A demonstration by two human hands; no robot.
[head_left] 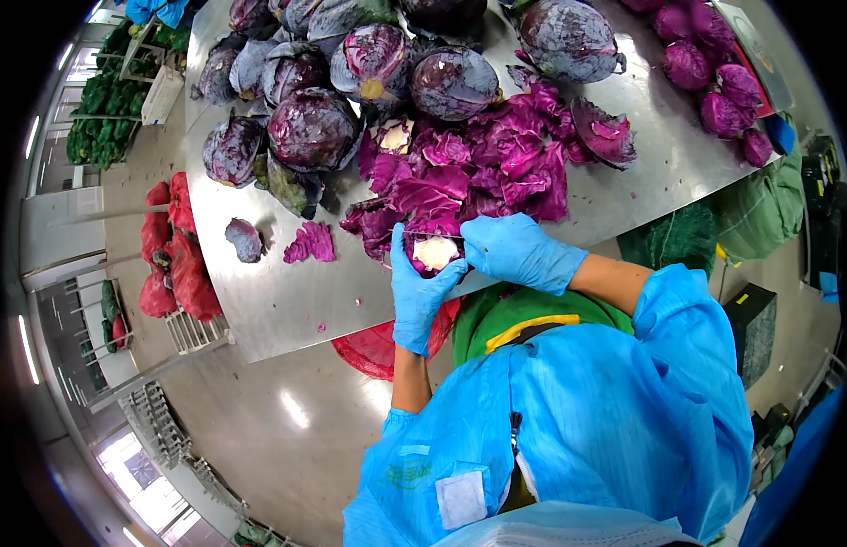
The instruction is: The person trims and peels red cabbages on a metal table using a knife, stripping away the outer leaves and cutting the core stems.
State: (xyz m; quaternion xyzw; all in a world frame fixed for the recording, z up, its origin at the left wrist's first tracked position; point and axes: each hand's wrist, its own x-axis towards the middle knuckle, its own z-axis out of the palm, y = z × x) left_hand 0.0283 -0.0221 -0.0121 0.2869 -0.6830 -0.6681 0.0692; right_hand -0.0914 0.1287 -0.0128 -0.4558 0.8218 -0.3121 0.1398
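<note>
Red sacks (188, 278), bulging, contents unclear, are well left of the hands. Left hand (419, 296) clasps purple cabbage (435, 254), pale core showing, between both hands; whether right hand (517, 252) pinches something, I cannot tell. Green sack (763, 208) bulges farther right.

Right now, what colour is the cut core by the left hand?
The cut core is creamy white, clearest in the head view.

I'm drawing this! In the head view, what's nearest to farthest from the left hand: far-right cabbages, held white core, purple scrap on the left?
1. White core, in the left hand
2. Purple scrap, left of the hand
3. Cabbages, far upper right
</note>
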